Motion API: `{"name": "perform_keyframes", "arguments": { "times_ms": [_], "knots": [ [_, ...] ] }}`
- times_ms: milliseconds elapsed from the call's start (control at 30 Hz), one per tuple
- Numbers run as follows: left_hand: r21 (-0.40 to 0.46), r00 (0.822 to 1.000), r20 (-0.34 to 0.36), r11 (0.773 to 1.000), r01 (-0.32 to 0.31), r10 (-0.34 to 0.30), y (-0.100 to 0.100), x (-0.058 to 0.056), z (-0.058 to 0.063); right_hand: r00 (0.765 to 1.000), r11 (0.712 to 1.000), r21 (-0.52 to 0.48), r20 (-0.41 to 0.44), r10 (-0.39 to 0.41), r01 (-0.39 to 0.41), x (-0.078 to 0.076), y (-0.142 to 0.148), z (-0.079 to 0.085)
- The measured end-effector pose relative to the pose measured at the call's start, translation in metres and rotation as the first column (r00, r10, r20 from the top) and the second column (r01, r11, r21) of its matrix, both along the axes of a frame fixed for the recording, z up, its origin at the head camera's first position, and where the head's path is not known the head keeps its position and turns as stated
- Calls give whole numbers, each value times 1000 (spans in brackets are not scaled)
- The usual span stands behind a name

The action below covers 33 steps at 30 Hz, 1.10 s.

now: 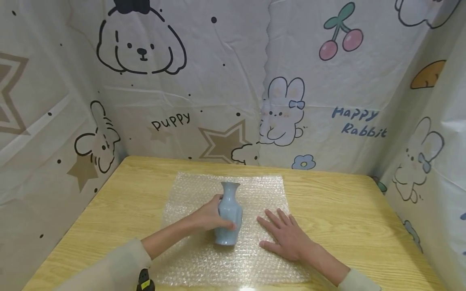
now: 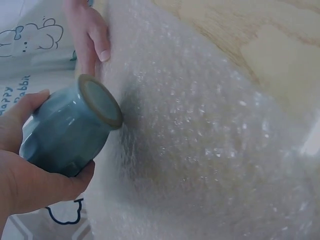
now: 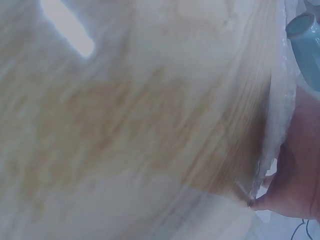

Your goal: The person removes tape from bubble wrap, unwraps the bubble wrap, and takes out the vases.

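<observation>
A pale blue glazed vase (image 1: 229, 216) with a flared neck is gripped round its body by my left hand (image 1: 210, 214), thumb across the front. In the left wrist view the unglazed foot ring of the vase (image 2: 62, 130) faces the camera, tilted over the wrap. Under it spreads a sheet of clear bubble wrap (image 1: 193, 262) on the table. My right hand (image 1: 287, 238) lies with fingers spread on the right part of the sheet. The right wrist view catches only part of that hand (image 3: 297, 170), at the sheet's edge.
The yellow wood-grain table (image 1: 338, 210) extends on both sides of the wrap. A cream curtain with cartoon prints (image 1: 225, 89) stands round the back and sides. A black strap with a yellow mark (image 1: 145, 281) shows near the left sleeve.
</observation>
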<state>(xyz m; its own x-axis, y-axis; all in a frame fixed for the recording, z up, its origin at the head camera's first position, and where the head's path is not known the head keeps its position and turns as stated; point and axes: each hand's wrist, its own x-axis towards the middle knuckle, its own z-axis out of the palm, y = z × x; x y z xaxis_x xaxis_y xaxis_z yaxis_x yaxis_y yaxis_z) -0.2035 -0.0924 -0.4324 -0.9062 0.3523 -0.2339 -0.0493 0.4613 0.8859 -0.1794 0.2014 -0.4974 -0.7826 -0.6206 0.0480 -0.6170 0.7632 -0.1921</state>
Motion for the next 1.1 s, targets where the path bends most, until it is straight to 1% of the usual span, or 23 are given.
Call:
{"name": "perform_keyframes", "arguments": {
  "times_ms": [100,167,233,333,433,600,733,867,1000,1100],
  "knots": [
    [17,1000,-20,1000,9,-8,-2,-2,6,1000,1000,4,5,5,-5,0,-1,1],
    [15,998,-57,1000,0,0,-2,-7,9,1000,1000,11,7,6,-6,0,-1,1],
    [14,994,-101,1000,-26,27,-1,-13,11,1000,1000,14,6,6,-6,0,-1,1],
    [22,984,-162,997,-75,77,1,-25,13,1000,1000,10,9,10,-10,0,-1,1],
    [38,964,-233,992,-119,124,3,-40,14,1000,1000,1,13,17,-17,0,-2,2],
    [49,924,-350,988,-145,153,7,-65,19,1000,1000,-1,11,20,-20,-1,-2,3],
    [39,907,-390,986,-160,162,10,-81,21,1000,1000,0,4,21,-21,0,-1,4],
    [40,891,-424,986,-160,161,13,-96,21,1000,1000,-5,5,22,-22,0,-1,5],
    [26,869,-472,988,-154,148,13,-110,20,1000,1000,-2,8,24,-24,0,-2,6],
    [-21,857,-498,987,-160,128,13,-119,21,1000,1000,-1,5,25,-25,0,-2,6]
  ]
}}
